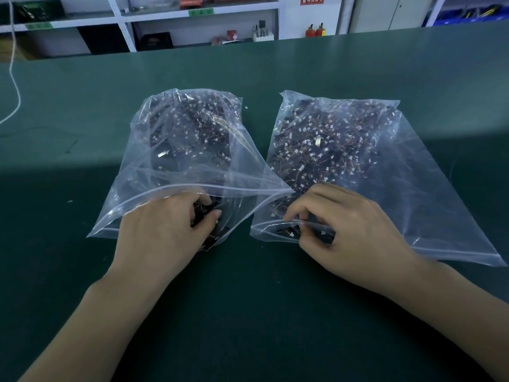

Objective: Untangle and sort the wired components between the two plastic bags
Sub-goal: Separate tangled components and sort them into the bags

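Two clear zip bags lie side by side on the green table, both full of small black components with thin wires and white connectors. My left hand (165, 224) reaches into the mouth of the left bag (143, 188) and grips a clump of black components (205, 216) at its opening. My right hand (341, 219) is at the mouth of the right bag (413, 188), fingers pinched on wired components (292, 231) at its lip. The piles of parts (325, 144) fill the far halves of both bags.
The green table (248, 299) stretches wide around the bags. A white cord (15, 78) hangs at the far left. Shelves with boxes, tools and two red extinguishers (315, 31) stand behind the table's far edge.
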